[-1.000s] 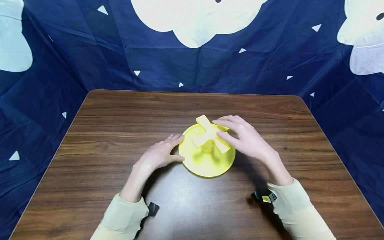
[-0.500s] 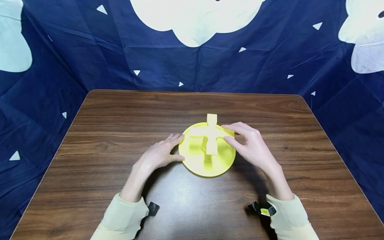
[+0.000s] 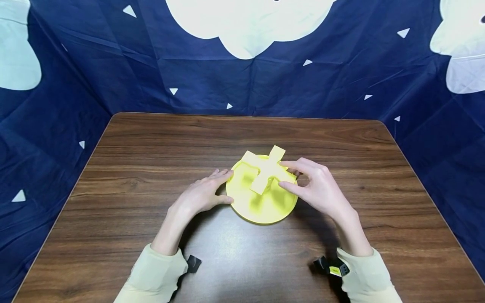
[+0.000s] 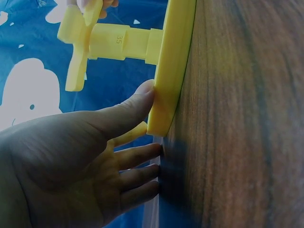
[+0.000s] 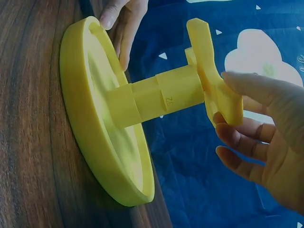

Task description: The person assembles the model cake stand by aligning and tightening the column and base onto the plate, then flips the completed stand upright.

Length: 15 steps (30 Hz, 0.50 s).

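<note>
A yellow round base (image 3: 265, 212) with a raised rim lies flat on the table. From its middle rises a stepped yellow stem (image 5: 180, 89) with a number on its side. On top sits a four-armed yellow cross handle (image 3: 269, 169). My left hand (image 3: 206, 191) rests at the base's left edge, thumb and fingertips touching the rim, fingers extended. In the left wrist view, the thumb (image 4: 137, 97) presses on the rim's side. My right hand (image 3: 316, 181) pinches the cross handle's right arm between thumb and fingers, as the right wrist view shows from the side.
The dark wood-grain table (image 3: 151, 147) has rounded far corners. Behind and at both sides hangs a blue cloth (image 3: 212, 80) with white clouds and small triangles. A black strapped device sits at each wrist, the left one (image 3: 193, 264) close to the tabletop.
The cross handle has turned clockwise as seen from above. My right hand has shifted slightly toward the person, keeping to the right arm of the cross. My left hand and the base have stayed put.
</note>
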### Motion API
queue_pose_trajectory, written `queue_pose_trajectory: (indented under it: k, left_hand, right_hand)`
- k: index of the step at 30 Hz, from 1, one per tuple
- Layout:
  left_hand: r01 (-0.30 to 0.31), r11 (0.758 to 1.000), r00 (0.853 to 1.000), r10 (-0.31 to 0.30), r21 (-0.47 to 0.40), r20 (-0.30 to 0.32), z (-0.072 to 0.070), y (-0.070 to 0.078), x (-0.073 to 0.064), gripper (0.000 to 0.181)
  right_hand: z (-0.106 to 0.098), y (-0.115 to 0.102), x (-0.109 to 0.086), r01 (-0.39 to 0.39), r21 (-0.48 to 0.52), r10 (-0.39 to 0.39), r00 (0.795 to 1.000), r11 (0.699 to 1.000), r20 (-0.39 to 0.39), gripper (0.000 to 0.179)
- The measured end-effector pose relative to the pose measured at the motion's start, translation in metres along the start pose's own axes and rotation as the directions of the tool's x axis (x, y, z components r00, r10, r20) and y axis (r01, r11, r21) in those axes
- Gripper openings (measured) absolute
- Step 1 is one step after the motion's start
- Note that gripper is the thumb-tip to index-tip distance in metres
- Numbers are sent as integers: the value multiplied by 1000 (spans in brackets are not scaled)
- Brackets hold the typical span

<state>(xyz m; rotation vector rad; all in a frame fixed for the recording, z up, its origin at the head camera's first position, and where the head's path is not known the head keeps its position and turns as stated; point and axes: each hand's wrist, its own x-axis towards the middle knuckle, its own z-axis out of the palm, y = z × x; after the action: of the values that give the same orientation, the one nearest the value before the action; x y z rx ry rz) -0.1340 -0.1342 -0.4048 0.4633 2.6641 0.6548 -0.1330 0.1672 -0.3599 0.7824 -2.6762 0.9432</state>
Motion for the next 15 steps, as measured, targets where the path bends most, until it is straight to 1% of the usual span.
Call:
queue_pose_trajectory:
  k: [3,7,9,10,12,15]
  left_hand:
    - [3,1000,1000,-3,2,2,0,0,-1,79]
    - [2,1000,1000,-2,2,3,0,0,0,79]
    - [-1,1000,1000,1,3,0,0,0,0,80]
    - [-4,1000,1000,4,4,-1,0,0,0,80]
    - [1,1000,1000,0,1,-1,0,0,0,80]
    - [2,1000,1000,-2,1,-1,0,0,-1,80]
  right_hand:
    - [1,-2,1,7,12,-7,1000,1000,-13,37]
    - [3,-1,2,44,35,-41,994,998,-102,30]
    - [4,0,2,57,21,-53,988,998,-147,34]
    - [4,1,2,59,10,-57,986,998,-156,38]
    - [4,2,3,45,-15,-47,988,999,-146,48]
    - [5,3,4,13,-30,-15,997,999,-73,57]
